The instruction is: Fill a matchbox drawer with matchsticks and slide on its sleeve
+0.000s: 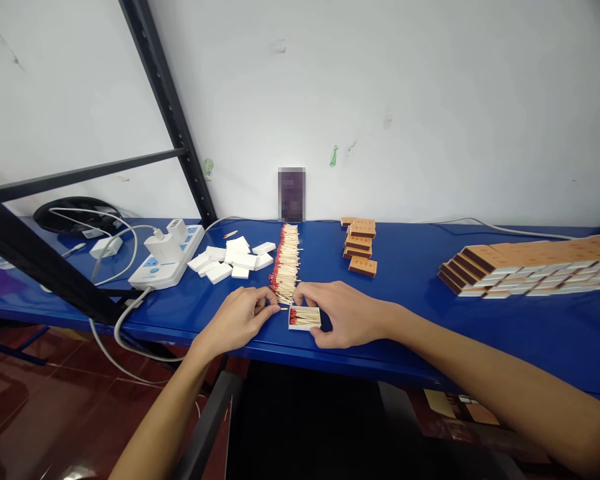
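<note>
My right hand (343, 313) grips a white matchbox tray (305, 327) by its right end, thumb near and fingers far. Inside the tray lie matches (305, 317) with red heads to the left. Just left of it, my left hand (247, 313) is closed in a pinch, and the pale end of a match (284, 309) sticks out from its fingertips. A long row of loose red-headed matches (287, 263) runs from both hands back toward the wall. White matchbox trays (235, 257) lie heaped to the left of that row.
Several orange matchboxes (361, 241) stand in a small stack right of the matches. A large stack of matchboxes (530, 267) fills the far right. On the left are a power strip (173, 260) with chargers, white cables and a black shelf frame (170, 100). The blue table (405, 320) meets the wall.
</note>
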The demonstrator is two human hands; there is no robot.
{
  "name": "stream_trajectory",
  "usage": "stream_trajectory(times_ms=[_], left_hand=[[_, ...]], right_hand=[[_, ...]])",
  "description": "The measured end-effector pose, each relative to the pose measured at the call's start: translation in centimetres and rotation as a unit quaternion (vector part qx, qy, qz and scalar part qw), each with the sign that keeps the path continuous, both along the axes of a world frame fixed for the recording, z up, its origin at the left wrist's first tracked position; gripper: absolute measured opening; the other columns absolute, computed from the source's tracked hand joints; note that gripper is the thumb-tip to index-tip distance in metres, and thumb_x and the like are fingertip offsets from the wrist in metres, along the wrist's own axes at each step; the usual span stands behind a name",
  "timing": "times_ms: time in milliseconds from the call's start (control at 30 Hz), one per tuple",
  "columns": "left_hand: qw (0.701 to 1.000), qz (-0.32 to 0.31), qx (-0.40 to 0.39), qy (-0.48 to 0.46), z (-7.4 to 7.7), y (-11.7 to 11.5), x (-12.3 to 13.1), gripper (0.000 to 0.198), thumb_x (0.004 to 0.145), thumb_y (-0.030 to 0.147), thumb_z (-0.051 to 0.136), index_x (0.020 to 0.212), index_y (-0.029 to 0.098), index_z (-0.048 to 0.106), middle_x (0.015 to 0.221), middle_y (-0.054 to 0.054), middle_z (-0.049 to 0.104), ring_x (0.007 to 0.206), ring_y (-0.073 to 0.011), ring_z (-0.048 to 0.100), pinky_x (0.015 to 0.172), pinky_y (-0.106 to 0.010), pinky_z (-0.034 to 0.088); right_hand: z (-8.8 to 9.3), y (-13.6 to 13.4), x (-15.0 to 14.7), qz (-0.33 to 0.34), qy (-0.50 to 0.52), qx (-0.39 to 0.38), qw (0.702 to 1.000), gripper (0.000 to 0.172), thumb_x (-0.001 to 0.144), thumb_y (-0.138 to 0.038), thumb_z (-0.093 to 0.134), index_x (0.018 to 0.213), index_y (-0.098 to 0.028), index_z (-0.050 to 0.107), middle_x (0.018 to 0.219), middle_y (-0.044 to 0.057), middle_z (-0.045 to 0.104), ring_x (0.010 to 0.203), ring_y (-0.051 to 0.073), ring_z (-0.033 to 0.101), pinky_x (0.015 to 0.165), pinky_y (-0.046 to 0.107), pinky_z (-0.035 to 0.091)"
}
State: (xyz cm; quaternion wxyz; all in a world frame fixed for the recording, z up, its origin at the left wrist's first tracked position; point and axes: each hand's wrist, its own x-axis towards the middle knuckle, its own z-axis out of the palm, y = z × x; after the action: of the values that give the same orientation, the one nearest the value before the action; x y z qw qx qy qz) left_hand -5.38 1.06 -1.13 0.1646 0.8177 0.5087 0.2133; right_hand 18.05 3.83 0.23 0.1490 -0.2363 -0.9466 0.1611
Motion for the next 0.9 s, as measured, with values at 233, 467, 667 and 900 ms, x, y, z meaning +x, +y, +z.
stream_trajectory(times_ms=[233, 467, 667, 900], left_hand=[[0.995, -0.069, 0.062, -0.048, -0.3, -0.5, -0.1, 0.018, 0.094, 0.034, 0.052, 0.088, 0.020, 0.062, 0.065, 0.004, 0.048, 0.063, -0.0116, 0.044, 0.064, -0.024, 0.035], [0.994, -0.069, 0.088, 0.001, -0.4, -0.4, 0.2, 0.019, 0.093, 0.035, 0.053, 0.087, 0.020, 0.064, 0.056, 0.006, 0.041, 0.057, -0.0112, 0.041, 0.065, -0.026, 0.034], [0.995, 0.031, 0.088, 0.019, -0.3, 0.0, 0.1, 0.019, 0.094, 0.033, 0.047, 0.091, 0.021, 0.061, 0.057, 0.005, 0.045, 0.057, -0.0126, 0.046, 0.061, -0.026, 0.031], [0.997, 0.025, 0.060, 0.046, -0.3, 0.1, 0.1, 0.015, 0.092, 0.031, 0.049, 0.091, 0.024, 0.062, 0.057, 0.006, 0.048, 0.057, -0.0129, 0.047, 0.064, -0.027, 0.032]], right_hand=[[-1.1, 0.4, -0.4, -0.009, 0.026, -0.008, 1.000, 0.050, 0.079, -0.037, 0.066, 0.120, -0.023, 0.042, 0.095, 0.001, 0.059, 0.070, 0.015, 0.054, 0.065, 0.027, 0.038], [-1.6, 0.5, -1.0, -0.008, 0.042, -0.012, 0.999, 0.050, 0.082, -0.043, 0.066, 0.121, -0.023, 0.043, 0.103, 0.003, 0.063, 0.079, 0.017, 0.059, 0.068, 0.028, 0.041], [-1.0, 0.3, -0.4, 0.006, 0.035, 0.009, 0.999, 0.038, 0.081, -0.034, 0.063, 0.115, -0.021, 0.049, 0.099, 0.003, 0.063, 0.072, 0.016, 0.056, 0.065, 0.027, 0.040], [-0.7, 0.1, -0.1, 0.019, 0.010, 0.015, 1.000, 0.039, 0.073, -0.024, 0.062, 0.109, -0.021, 0.048, 0.096, 0.002, 0.063, 0.074, 0.017, 0.056, 0.067, 0.029, 0.039]])
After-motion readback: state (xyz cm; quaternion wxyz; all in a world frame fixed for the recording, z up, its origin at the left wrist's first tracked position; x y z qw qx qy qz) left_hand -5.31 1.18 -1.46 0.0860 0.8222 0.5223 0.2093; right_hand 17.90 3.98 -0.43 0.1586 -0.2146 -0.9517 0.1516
